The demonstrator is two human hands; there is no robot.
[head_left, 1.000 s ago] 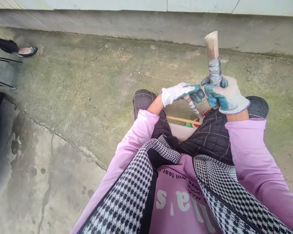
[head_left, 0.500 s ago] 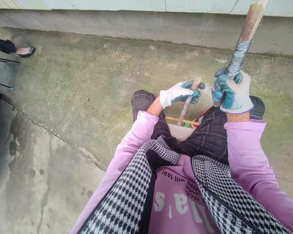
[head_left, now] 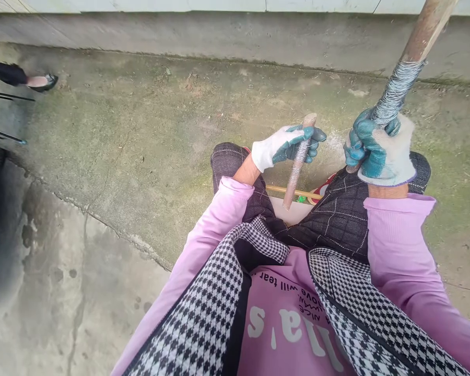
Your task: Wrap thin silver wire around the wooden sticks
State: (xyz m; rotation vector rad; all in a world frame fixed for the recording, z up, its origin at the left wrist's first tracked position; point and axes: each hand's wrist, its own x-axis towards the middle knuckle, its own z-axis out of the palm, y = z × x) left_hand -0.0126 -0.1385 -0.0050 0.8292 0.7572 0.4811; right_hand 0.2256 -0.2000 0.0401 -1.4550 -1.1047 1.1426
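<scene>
Both my hands wear white work gloves with blue-green coated palms and fingers. Fingers of my left hand (head_left: 292, 145) close round a short wooden stick (head_left: 293, 183), which has thin wire wound about its middle. It slants over the gap between my knees. To the right, my right hand (head_left: 382, 149) grips a longer, thicker wooden stick (head_left: 431, 31) near its lower part. A thick coil of silvery wire (head_left: 399, 91) wraps that stick just above my fist. Whether a strand of wire runs between the two sticks is too fine to tell.
Below my hands lie a yellowish rod (head_left: 278, 190), a small green item (head_left: 301, 199) and a red shoe (head_left: 323, 189). A low concrete ledge (head_left: 219, 39) runs along the wall ahead. At far left are another person's foot (head_left: 42, 82) and thin dark metal legs (head_left: 6, 133).
My right hand has shifted slightly right with the thick stick, which leans further right. The short stick has moved a little left and up in my left hand, showing more of its length.
</scene>
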